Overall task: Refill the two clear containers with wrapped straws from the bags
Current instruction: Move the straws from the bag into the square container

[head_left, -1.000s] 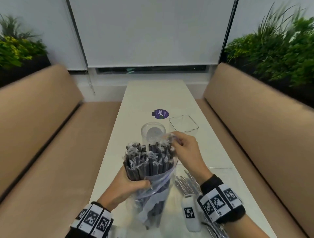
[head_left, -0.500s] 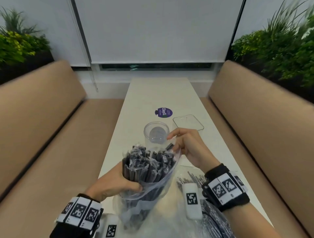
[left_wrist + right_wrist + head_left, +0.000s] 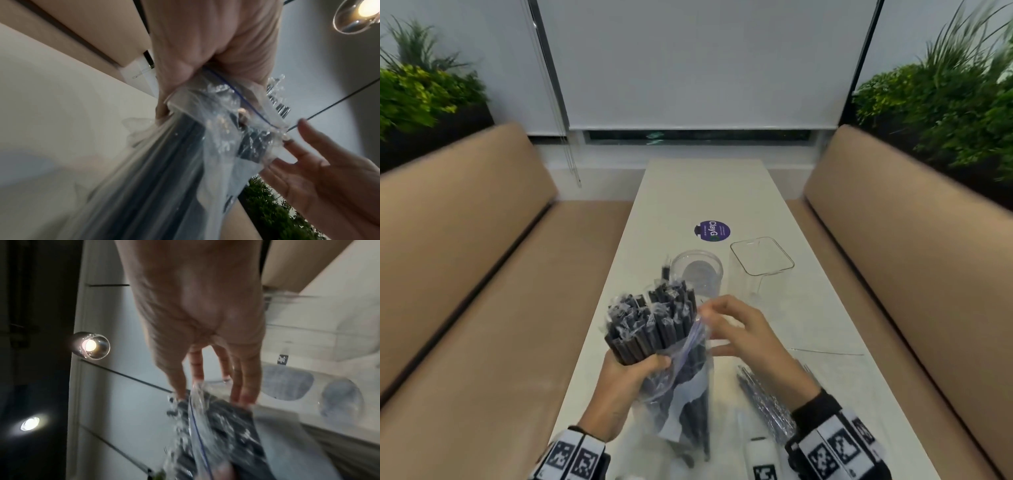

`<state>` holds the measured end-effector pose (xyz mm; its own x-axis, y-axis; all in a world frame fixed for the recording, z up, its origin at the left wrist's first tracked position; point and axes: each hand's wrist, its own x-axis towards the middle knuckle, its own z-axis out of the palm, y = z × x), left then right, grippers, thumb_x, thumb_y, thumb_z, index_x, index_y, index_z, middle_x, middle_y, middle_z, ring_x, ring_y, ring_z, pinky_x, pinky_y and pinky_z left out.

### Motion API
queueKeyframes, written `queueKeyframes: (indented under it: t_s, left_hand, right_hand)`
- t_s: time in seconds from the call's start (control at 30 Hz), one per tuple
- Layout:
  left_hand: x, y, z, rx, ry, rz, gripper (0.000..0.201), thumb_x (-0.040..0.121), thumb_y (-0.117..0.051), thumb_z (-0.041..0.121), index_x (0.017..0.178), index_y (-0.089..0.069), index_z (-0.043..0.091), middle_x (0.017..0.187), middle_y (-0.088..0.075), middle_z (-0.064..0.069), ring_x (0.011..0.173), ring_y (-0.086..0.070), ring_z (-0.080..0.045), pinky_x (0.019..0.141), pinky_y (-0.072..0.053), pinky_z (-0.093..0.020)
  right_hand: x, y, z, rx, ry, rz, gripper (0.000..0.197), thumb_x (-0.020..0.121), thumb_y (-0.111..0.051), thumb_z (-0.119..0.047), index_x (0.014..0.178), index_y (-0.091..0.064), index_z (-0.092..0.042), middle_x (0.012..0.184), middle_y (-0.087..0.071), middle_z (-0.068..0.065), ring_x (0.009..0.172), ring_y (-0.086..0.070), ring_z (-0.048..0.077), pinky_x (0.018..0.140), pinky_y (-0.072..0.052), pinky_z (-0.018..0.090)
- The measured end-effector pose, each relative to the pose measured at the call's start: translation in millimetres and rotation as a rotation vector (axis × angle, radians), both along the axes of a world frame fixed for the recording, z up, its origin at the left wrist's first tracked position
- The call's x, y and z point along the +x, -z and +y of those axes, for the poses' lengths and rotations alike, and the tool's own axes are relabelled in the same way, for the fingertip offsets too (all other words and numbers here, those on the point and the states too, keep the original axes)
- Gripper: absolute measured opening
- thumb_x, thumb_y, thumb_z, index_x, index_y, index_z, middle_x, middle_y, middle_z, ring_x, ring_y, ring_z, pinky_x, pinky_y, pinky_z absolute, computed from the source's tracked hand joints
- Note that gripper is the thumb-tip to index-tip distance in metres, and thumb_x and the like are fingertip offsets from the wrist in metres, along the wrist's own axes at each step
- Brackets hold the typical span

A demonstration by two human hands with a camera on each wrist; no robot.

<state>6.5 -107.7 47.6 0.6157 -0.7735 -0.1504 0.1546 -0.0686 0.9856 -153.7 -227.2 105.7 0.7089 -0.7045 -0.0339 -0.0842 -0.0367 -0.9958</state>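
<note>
My left hand (image 3: 626,380) grips a thick bundle of dark wrapped straws (image 3: 654,322) through a clear zip bag (image 3: 688,387) that is pushed down, so the straw tops stand bare. One straw sticks up higher than the rest. My right hand (image 3: 736,329) is beside the bundle, fingers spread and straight, fingertips touching the bag's rim (image 3: 267,123). Just beyond stand a round clear container (image 3: 697,270) and a square clear container (image 3: 762,255), both without straws. From the left wrist, my left hand (image 3: 205,48) clamps the bag and the right hand (image 3: 320,170) shows an open palm.
A second bag of wrapped straws (image 3: 767,401) lies on the white table (image 3: 705,192) under my right wrist, with a white tagged device (image 3: 762,459) beside it. A purple sticker (image 3: 711,231) sits past the containers. Tan benches (image 3: 465,274) flank the table on both sides.
My right hand has stopped pinching the bag's rim and spread its fingers. The bag has slid lower, so more of the straws show, and the bundle leans left.
</note>
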Motion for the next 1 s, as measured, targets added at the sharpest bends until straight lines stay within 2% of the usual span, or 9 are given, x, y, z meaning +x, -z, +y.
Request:
queueKeyframes:
  t_s: [0.1, 0.27, 0.43, 0.53, 0.7, 0.8, 0.87, 0.93, 1.0]
  left_hand:
    - [-4, 3, -1, -0.041, -0.069, 0.038, 0.056, 0.046, -0.083, 0.011, 0.101, -0.071, 0.007, 0.096, -0.077, -0.013, 0.094, -0.071, -0.034, 0.086, -0.056, -0.049]
    - [0, 4, -4, -0.112, -0.149, 0.076, 0.057, 0.048, -0.083, 0.007, 0.103, -0.068, 0.001, 0.093, -0.076, -0.013, 0.098, -0.068, -0.039, 0.086, -0.053, -0.049]
    - [-3, 12, -6, -0.094, -0.135, -0.048, 0.051, 0.060, -0.088, -0.005, 0.105, -0.069, 0.010, 0.098, -0.077, -0.009, 0.093, -0.072, -0.026, 0.078, -0.058, -0.037]
    - [-10, 19, -4, -0.023, -0.073, -0.132, 0.055, 0.066, -0.085, -0.004, 0.116, -0.064, 0.009, 0.103, -0.076, -0.005, 0.096, -0.073, -0.020, 0.072, -0.060, -0.024]
    - [-10, 22, 3, 0.049, 0.006, -0.183, 0.066, 0.064, -0.087, -0.002, 0.121, -0.058, 0.013, 0.107, -0.074, 0.000, 0.094, -0.073, -0.007, 0.085, -0.060, -0.030]
    - [-5, 8, -4, 0.020, -0.009, -0.236, 0.074, 0.061, -0.091, 0.004, 0.125, -0.055, 0.016, 0.111, -0.071, 0.004, 0.098, -0.069, -0.001, 0.081, -0.055, -0.018]
    - [-6, 1, -13, -0.022, 0.024, -0.271, 0.078, 0.060, -0.091, 0.006, 0.128, -0.055, 0.014, 0.115, -0.072, 0.001, 0.103, -0.069, -0.005, 0.079, -0.056, -0.015]
    - [-6, -3, -20, -0.074, 0.039, -0.256, 0.078, 0.061, -0.090, 0.005, 0.130, -0.054, 0.013, 0.116, -0.072, -0.002, 0.106, -0.069, -0.010, 0.080, -0.057, -0.018]
    - [-5, -7, -23, -0.118, 0.052, -0.240, 0.079, 0.062, -0.090, 0.006, 0.132, -0.052, 0.013, 0.119, -0.071, -0.002, 0.109, -0.068, -0.012, 0.085, -0.058, -0.021]
  right_hand:
    - [-3, 15, 4, -0.100, 0.118, -0.019, 0.010, 0.086, -0.074, -0.018, 0.094, -0.069, -0.017, 0.101, -0.072, -0.006, 0.079, -0.073, 0.018, 0.070, -0.059, 0.026]
    - [-10, 48, 3, -0.348, 0.188, 0.114, 0.012, 0.080, -0.074, -0.001, 0.074, -0.066, -0.007, 0.071, -0.069, 0.000, 0.063, -0.066, 0.006, 0.063, -0.051, 0.016]
    - [-4, 72, -9, -0.741, 0.049, 0.227, 0.010, 0.084, -0.069, 0.000, 0.080, -0.064, -0.007, 0.079, -0.055, -0.002, 0.070, -0.047, 0.004, 0.067, -0.037, 0.006]
    - [-3, 89, -10, -0.815, -0.045, 0.311, 0.005, 0.089, -0.064, -0.003, 0.086, -0.064, -0.007, 0.087, -0.058, 0.007, 0.072, -0.052, 0.013, 0.066, -0.033, 0.011]
    - [-11, 81, -11, -0.693, -0.033, 0.344, 0.019, 0.089, -0.060, -0.002, 0.102, -0.068, -0.014, 0.100, -0.059, -0.002, 0.082, -0.054, 0.002, 0.079, -0.039, 0.005]
    - [-8, 34, -14, -0.400, 0.150, 0.088, 0.035, 0.089, -0.059, 0.000, 0.118, -0.060, -0.019, 0.115, -0.063, -0.010, 0.106, -0.061, -0.002, 0.097, -0.046, 0.012]
    - [4, 8, -9, -0.255, 0.108, -0.006, 0.044, 0.087, -0.070, -0.017, 0.127, -0.056, -0.028, 0.120, -0.063, -0.014, 0.111, -0.060, -0.003, 0.098, -0.048, 0.017]
    - [14, 1, -6, -0.319, 0.063, 0.030, 0.042, 0.081, -0.077, -0.031, 0.119, -0.060, -0.036, 0.115, -0.067, -0.017, 0.107, -0.062, -0.004, 0.093, -0.049, 0.017]
    - [16, -5, -7, -0.368, 0.115, 0.021, 0.026, 0.081, -0.077, -0.028, 0.103, -0.066, -0.035, 0.104, -0.071, -0.013, 0.097, -0.066, -0.001, 0.086, -0.051, 0.019]
